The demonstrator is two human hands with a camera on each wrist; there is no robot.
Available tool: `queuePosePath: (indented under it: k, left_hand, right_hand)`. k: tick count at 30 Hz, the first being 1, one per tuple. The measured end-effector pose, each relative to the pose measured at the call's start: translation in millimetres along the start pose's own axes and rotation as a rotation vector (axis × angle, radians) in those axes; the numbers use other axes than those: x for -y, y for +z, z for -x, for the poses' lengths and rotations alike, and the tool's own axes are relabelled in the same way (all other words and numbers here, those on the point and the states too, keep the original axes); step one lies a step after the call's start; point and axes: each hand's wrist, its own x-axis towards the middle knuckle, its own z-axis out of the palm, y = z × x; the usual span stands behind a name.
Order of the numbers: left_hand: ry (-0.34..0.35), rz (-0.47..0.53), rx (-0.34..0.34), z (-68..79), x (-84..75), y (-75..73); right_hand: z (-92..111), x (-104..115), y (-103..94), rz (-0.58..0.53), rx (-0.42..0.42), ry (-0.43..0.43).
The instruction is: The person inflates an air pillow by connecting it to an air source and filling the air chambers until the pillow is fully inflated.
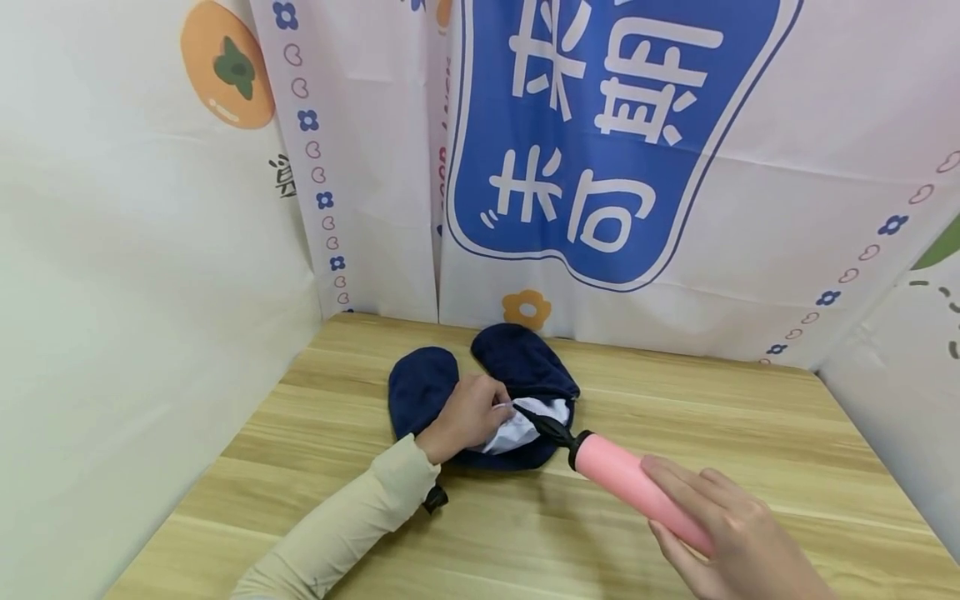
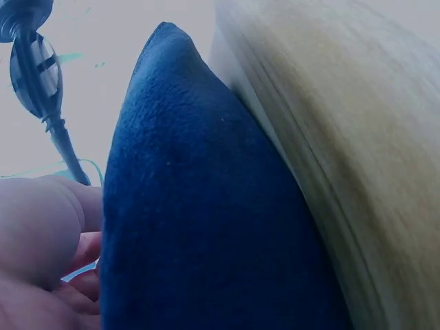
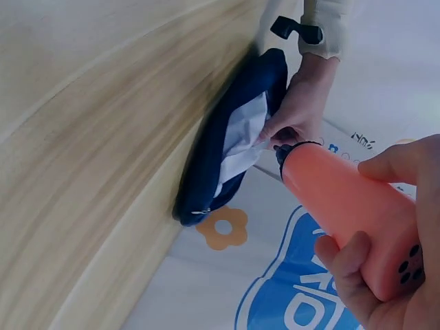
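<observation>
A navy U-shaped neck pillow cover [image 1: 422,387] lies on the table, its zip open along the curved end. White lining or an inner bladder [image 1: 512,435] shows through the opening. My left hand [image 1: 468,412] rests over it, thumb and fingertips pinching a small clear piece of the white part. My right hand [image 1: 727,521] grips a pink hand pump [image 1: 626,477] by its barrel. The pump's black tapered nozzle [image 1: 551,427] points at the left fingertips; whether its tip is inside the clear piece cannot be made out. In the right wrist view, fingers curl round the pump [image 3: 337,199].
The wooden table [image 1: 750,425] carries the cover near its back edge. Printed white cloth [image 1: 375,192] hangs behind the table and along both sides. A black wrist-worn piece [image 1: 435,499] hangs under the left sleeve [image 1: 352,517].
</observation>
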Motion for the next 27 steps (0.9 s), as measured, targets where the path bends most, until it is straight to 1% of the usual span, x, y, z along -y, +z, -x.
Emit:
queuePosePath:
  k: [7, 14, 16, 17, 20, 24, 27]
  left_hand:
    - [-0.002, 0.03, 0.008, 0.8, -0.9, -2.0]
    - [-0.01, 0.042, 0.015, 2.8, -4.1, -3.6]
    - [-0.016, 0.039, 0.008, 2.9, -5.5, -3.6]
    - [-0.018, 0.028, 0.0, 2.9, -6.3, -3.6]
    - [-0.009, -0.03, -0.055, 2.1, -8.1, -1.6]
    - [0.023, -0.133, -0.132, 1.3, -9.4, 3.2]
    - [0.05, -0.17, -0.176, 2.1, -10.0, 4.6]
  right_hand:
    - [5, -1, 6.8, -0.01, 0.006, 0.01]
    - [6, -3, 7.9, -0.026, 0.014, 0.026]
    - [6, -2, 8.1, -0.025, 0.012, 0.033]
    - [6, -1, 8.4, -0.025, 0.01, 0.034]
    - [5, 2, 9.5, -0.006, -0.001, 0.029]
    - [1, 5, 9.0, 0.014, 0.002, 0.016]
    - [-2, 5, 7.8, 0.014, -0.003, -0.003]
